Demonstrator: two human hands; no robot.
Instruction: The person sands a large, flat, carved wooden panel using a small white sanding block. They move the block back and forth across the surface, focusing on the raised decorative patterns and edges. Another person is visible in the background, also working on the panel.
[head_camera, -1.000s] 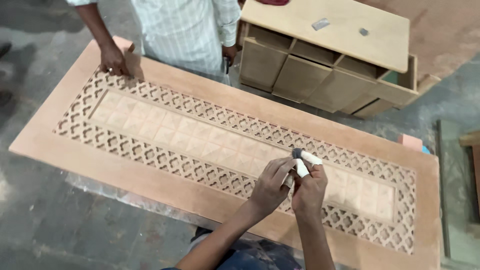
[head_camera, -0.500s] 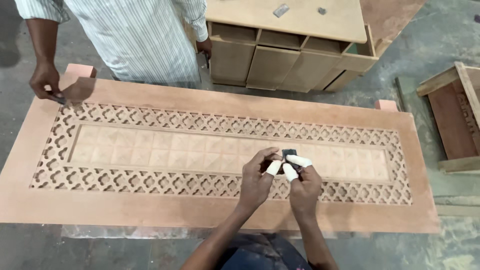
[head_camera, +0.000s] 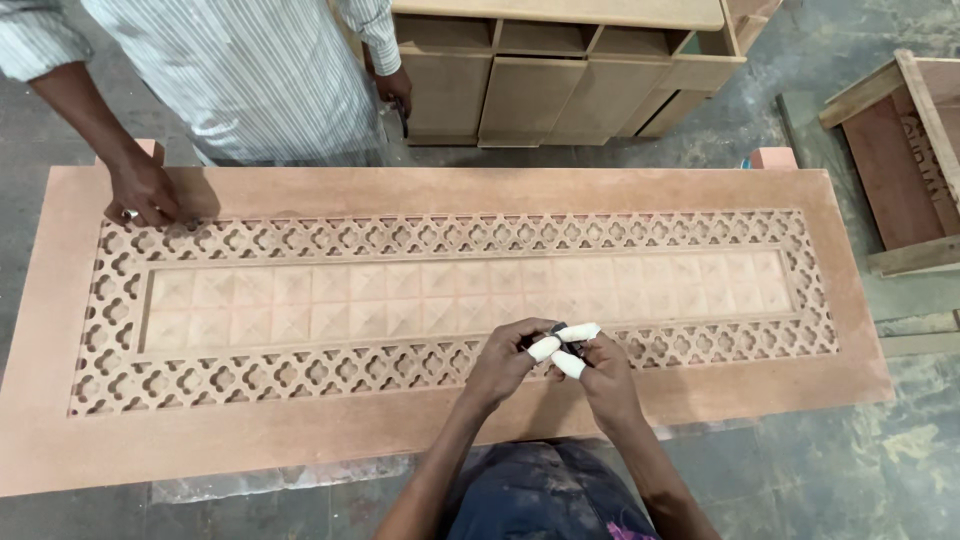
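One carved door panel (head_camera: 300, 190), dusty concrete floor (head_camera: 880, 460)

Even soft daylight, sharp, perhaps slight edge distortion.

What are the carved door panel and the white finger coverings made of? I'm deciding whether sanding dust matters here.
The carved panel looks like raw, unpainted fibreboard: uniform matte pinkish-brown, no grain, crisp routed lattice. The white coverings on the fingers look like wrapped tape or cloth, matte; which one cannot be told.
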